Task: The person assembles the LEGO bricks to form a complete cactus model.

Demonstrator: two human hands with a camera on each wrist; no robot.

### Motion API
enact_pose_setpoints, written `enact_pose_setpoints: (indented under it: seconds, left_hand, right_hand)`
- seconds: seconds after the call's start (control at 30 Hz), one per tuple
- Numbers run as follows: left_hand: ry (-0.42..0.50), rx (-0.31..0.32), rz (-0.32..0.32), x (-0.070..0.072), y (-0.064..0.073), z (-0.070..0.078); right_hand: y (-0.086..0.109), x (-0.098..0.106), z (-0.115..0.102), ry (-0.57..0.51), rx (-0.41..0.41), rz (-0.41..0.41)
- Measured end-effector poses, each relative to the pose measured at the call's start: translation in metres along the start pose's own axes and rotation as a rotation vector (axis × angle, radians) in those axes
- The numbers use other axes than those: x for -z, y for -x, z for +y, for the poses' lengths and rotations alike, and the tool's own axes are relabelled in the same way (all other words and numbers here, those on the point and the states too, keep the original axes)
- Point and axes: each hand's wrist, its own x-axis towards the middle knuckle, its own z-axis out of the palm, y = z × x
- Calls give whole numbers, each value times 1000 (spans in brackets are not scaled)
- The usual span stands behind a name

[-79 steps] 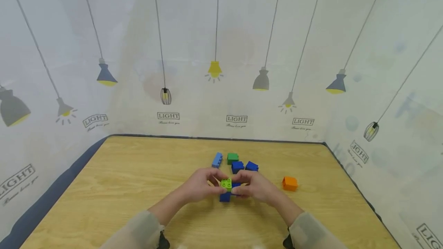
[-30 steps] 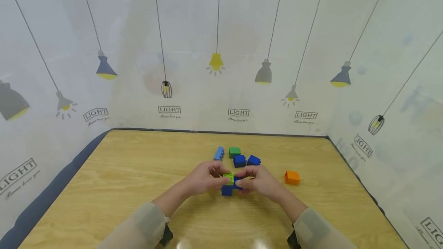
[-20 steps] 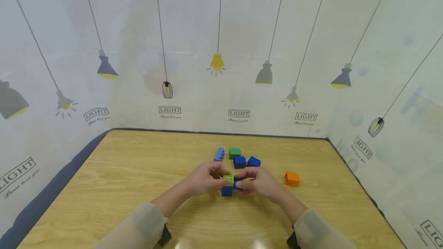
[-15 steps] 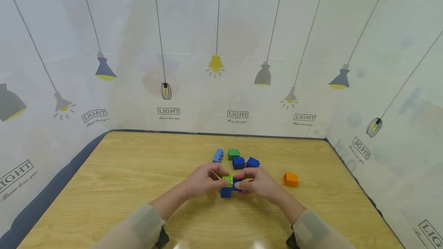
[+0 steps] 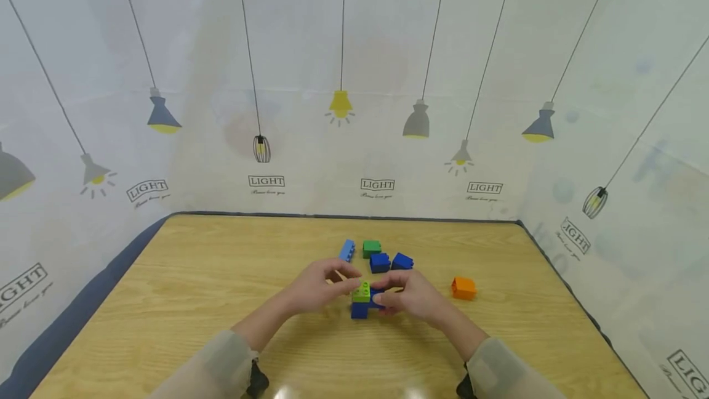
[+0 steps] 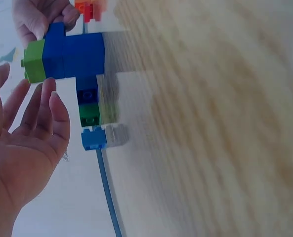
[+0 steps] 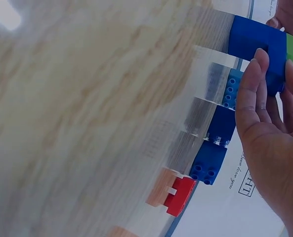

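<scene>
A small stack stands in front of me: a dark blue brick (image 5: 359, 310) at the bottom, another dark blue brick (image 7: 276, 61) jutting to the right above it, and a lime green brick (image 5: 361, 292) on top. My right hand (image 5: 412, 295) pinches the jutting blue brick between thumb and fingers. Around the lime brick's left side, my left hand (image 5: 318, 288) is spread with loosely bent fingers. In the left wrist view, the left hand's fingers (image 6: 47, 94) show a gap to the lime brick.
Behind the stack lie a light blue brick (image 5: 347, 250), a green brick (image 5: 372, 249) and two dark blue bricks (image 5: 380, 262). An orange brick (image 5: 463, 288) lies to the right. The right wrist view also shows a red brick (image 7: 180, 196). A printed wall sheet borders the wooden table (image 5: 249, 251).
My left fingers have come off the lime green brick and drawn slightly left, uncovering its face. The right hand keeps its pinch on the blue brick. The head view has shifted slightly.
</scene>
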Motion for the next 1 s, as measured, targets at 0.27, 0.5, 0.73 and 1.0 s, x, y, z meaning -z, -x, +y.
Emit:
enact_pose_setpoints:
  seconds: [0.27,0.5,0.73,1.0]
  left_hand:
    - [16,70,138,20,-9,-13]
    - [23,121,187,28,-20,-23]
    - [-11,145,211,29,-34,-35]
    - [-88,175,185,24,-52,-39]
  right_hand:
    - [-2,1,1,5,-20,8]
    - [-1,0,1,1,-43,20]
    - [-1,0,1,13,-51,23]
    - [-2,0,1,4,-46,22]
